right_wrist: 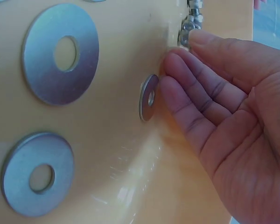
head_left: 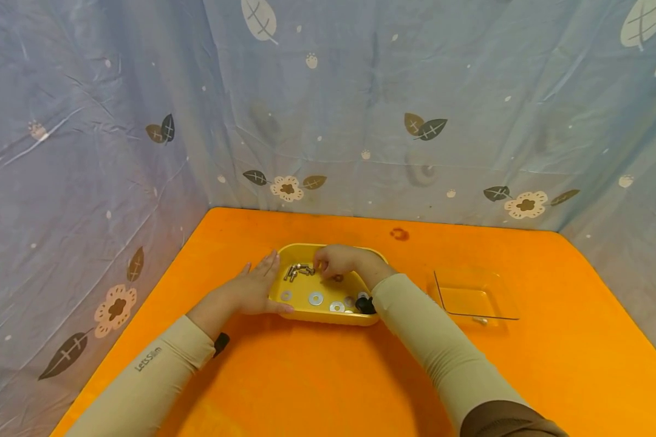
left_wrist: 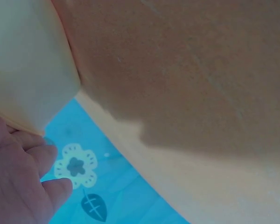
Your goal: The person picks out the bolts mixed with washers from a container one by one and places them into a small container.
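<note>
In the head view a yellow tub (head_left: 328, 317) stands on the orange table, holding several small metal bolts (head_left: 294, 271) at its left and flat washers (head_left: 315, 298) toward the front. My left hand (head_left: 254, 294) rests against the tub's left end, fingers spread and fairly straight, thumb along the front rim. Inside the tub is my right hand (head_left: 336, 261), fingertips bent down beside the bolts. The right wrist view puts its thumb right at the bolts (right_wrist: 190, 29), near a tilted washer (right_wrist: 149, 98); I cannot tell whether a bolt is pinched.
To the right of the tub sits a clear plastic box (head_left: 464, 315), with a small metal bolt (head_left: 480, 320) showing at its front. A patterned blue curtain (head_left: 361, 121) hangs behind and at both sides of the orange table (head_left: 284, 388). A dark ring-shaped mark (head_left: 399, 234) lies near the back edge.
</note>
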Motion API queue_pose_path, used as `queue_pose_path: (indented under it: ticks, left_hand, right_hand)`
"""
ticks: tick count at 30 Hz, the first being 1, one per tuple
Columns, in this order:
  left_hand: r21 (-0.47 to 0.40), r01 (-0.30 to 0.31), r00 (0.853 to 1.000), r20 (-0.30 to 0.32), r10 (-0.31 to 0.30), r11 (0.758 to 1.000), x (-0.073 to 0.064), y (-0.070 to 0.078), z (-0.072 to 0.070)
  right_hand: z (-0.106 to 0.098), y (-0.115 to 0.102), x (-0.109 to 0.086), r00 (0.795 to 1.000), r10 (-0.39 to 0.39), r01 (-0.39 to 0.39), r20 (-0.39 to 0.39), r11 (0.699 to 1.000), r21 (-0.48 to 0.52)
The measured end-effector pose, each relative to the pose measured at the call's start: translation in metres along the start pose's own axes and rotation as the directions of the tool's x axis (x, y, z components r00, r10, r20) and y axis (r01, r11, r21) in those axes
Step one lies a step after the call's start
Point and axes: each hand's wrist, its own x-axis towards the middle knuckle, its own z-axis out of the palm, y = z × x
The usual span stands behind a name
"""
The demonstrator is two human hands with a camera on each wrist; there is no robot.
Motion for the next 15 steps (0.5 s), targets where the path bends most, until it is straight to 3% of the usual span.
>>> queue_pose_path:
  ticks: [15]
  left_hand:
    - [0.008,0.000,1.000,0.003,0.000,1.000,0.0005,0.0008,0.0004]
  right_hand:
    - [0.0069,0.0006,0.0066,0.999,0.035,-0.035,0.009,0.997,0.062]
